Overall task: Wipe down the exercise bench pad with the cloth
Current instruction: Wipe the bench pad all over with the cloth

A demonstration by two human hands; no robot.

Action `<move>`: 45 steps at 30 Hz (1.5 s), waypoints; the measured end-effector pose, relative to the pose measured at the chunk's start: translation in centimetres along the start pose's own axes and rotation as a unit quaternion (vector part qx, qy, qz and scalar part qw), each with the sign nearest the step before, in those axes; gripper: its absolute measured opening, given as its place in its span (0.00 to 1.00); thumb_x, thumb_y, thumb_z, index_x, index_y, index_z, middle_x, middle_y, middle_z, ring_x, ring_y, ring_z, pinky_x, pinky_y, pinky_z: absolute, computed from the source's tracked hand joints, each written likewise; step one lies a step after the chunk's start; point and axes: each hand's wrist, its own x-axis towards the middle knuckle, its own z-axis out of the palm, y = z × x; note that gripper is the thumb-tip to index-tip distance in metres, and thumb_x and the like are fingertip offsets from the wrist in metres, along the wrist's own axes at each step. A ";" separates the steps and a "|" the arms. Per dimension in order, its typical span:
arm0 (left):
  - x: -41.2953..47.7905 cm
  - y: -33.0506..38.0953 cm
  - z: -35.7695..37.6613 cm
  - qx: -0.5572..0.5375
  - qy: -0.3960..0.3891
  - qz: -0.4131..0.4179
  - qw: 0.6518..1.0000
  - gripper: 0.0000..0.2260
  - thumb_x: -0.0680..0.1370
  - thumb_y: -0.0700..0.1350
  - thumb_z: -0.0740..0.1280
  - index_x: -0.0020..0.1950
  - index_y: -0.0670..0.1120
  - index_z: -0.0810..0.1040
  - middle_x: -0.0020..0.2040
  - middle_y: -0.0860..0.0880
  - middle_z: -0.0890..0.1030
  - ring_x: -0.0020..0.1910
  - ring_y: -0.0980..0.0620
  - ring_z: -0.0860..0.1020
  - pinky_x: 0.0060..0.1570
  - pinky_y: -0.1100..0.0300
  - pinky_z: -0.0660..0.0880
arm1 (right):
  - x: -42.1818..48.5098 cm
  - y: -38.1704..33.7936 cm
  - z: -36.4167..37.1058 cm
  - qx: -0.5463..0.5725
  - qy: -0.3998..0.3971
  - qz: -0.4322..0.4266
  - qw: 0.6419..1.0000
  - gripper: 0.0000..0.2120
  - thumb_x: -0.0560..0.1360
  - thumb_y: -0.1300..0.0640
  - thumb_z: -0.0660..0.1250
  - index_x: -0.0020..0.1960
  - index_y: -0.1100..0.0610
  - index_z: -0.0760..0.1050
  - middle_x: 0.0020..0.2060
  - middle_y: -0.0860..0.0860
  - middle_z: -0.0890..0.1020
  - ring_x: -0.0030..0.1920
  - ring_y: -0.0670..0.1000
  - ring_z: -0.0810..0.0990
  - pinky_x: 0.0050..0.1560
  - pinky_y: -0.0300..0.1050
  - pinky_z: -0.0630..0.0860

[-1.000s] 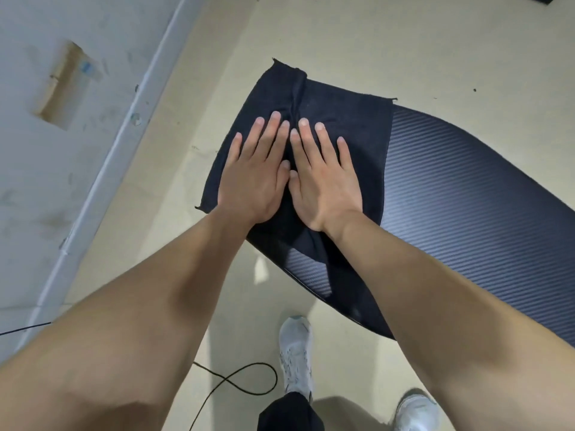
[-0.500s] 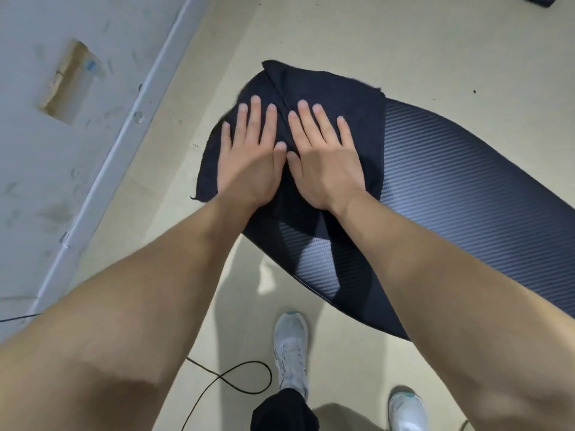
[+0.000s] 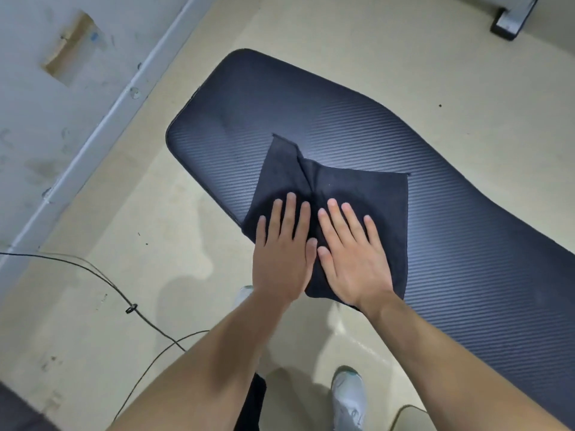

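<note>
White shoe stands nearest, on the floor. Left hand and right hand lie flat, side by side, fingers straight, pressing the dark cloth onto the near edge of the ribbed bench pad, whose rounded end extends beyond

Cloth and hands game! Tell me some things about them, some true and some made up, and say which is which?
1. The left hand and right hand lie flat, side by side, on the cloth. True.
2. The cloth is bright red. False: it is dark, nearly black.
3. The cloth lies on the bench pad. True.
4. The cloth covers the pad's rounded far end. False: that end is bare, and the cloth sits at the near edge.
</note>
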 end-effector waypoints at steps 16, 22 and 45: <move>5.1 2.4 -0.4 -0.019 0.017 0.103 0.994 0.26 0.83 0.54 0.52 0.81 0.50 0.57 0.82 0.49 0.54 0.80 0.47 0.53 0.76 0.44 0.53 | 3.6 5.7 -1.3 -0.021 0.021 0.038 0.999 0.29 0.83 0.45 0.43 0.81 0.51 0.45 0.81 0.51 0.44 0.80 0.55 0.43 0.77 0.61 0.49; 13.0 -3.9 -3.1 0.018 0.018 0.077 0.997 0.27 0.83 0.56 0.48 0.82 0.51 0.51 0.82 0.49 0.50 0.81 0.48 0.49 0.77 0.43 0.50 | 13.4 2.2 -3.8 -0.022 0.052 0.035 0.998 0.29 0.83 0.45 0.43 0.81 0.51 0.44 0.81 0.51 0.45 0.80 0.55 0.44 0.78 0.60 0.47; 21.1 -21.0 -8.3 -0.138 0.068 -0.229 0.961 0.15 0.83 0.52 0.46 0.50 0.50 0.70 0.43 0.50 0.74 0.44 0.44 0.72 0.44 0.54 0.64 | 33.3 -13.9 -7.4 -0.026 0.069 -0.071 0.995 0.28 0.82 0.45 0.42 0.81 0.51 0.49 0.81 0.52 0.49 0.80 0.57 0.46 0.78 0.60 0.45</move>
